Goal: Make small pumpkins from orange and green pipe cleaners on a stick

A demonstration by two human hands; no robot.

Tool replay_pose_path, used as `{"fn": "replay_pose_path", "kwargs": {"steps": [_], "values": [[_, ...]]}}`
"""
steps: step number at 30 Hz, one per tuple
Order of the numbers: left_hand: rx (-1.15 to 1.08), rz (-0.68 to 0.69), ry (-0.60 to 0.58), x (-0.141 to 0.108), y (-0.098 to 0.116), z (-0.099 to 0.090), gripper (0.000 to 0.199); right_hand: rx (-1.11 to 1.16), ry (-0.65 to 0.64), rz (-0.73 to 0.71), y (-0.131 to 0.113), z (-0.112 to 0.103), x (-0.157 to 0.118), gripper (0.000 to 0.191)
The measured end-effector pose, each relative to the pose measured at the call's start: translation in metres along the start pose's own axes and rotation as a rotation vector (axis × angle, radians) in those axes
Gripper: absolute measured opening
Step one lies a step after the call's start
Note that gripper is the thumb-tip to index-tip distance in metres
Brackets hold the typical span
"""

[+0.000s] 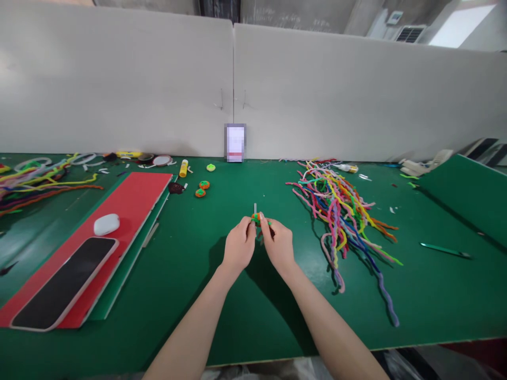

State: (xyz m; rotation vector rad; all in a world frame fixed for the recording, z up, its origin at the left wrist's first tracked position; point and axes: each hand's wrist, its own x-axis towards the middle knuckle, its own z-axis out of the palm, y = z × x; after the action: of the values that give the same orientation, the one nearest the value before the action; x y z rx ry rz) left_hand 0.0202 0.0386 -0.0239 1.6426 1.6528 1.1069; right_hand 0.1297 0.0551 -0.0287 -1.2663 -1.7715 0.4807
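Between my fingertips is a small orange and green pipe-cleaner piece [256, 217], partly hidden by the fingers. My left hand [240, 241] pinches it from the left and my right hand [279, 243] from the right, both just above the green table. A thin grey strip [255, 207] shows just beyond the fingertips; whether it touches the piece I cannot tell. Farther off to the left lie two round orange pieces with green tops, one [204, 184] just behind the other [200, 193]. A pale yellow-green round piece [210, 167] lies behind them.
A pile of colourful pipe cleaners [336, 206] spreads at the right, with a green pen-like tool [446, 249] beyond it. Left, red board [138, 195] carries a phone [67, 282] and white case [106, 224]. A glue stick [183, 168] and upright phone [235, 142] stand behind.
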Motion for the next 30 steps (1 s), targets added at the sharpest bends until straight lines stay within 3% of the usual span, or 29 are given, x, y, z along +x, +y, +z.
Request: {"fn": "replay_pose_path", "kwargs": {"steps": [8, 14, 17, 22, 30], "values": [[-0.172, -0.071, -0.013, 0.005, -0.004, -0.001, 0.023, 0.002, -0.057, -0.063, 0.004, -0.001, 0.001, 0.033], [-0.613, -0.310, -0.130, 0.009, -0.003, -0.001, 0.020, 0.063, -0.055, -0.050, 0.001, -0.001, 0.002, 0.033], [-0.757, -0.359, -0.202, 0.010, 0.002, -0.005, 0.020, 0.066, -0.051, -0.013, -0.001, -0.003, 0.002, 0.036], [-0.656, -0.342, -0.245, 0.010, 0.002, -0.007, 0.019, 0.073, -0.044, 0.045, -0.003, -0.005, 0.002, 0.040], [-0.395, -0.189, -0.253, 0.009, -0.009, -0.003, 0.017, 0.059, -0.015, 0.067, -0.002, -0.007, 0.004, 0.040]]}}
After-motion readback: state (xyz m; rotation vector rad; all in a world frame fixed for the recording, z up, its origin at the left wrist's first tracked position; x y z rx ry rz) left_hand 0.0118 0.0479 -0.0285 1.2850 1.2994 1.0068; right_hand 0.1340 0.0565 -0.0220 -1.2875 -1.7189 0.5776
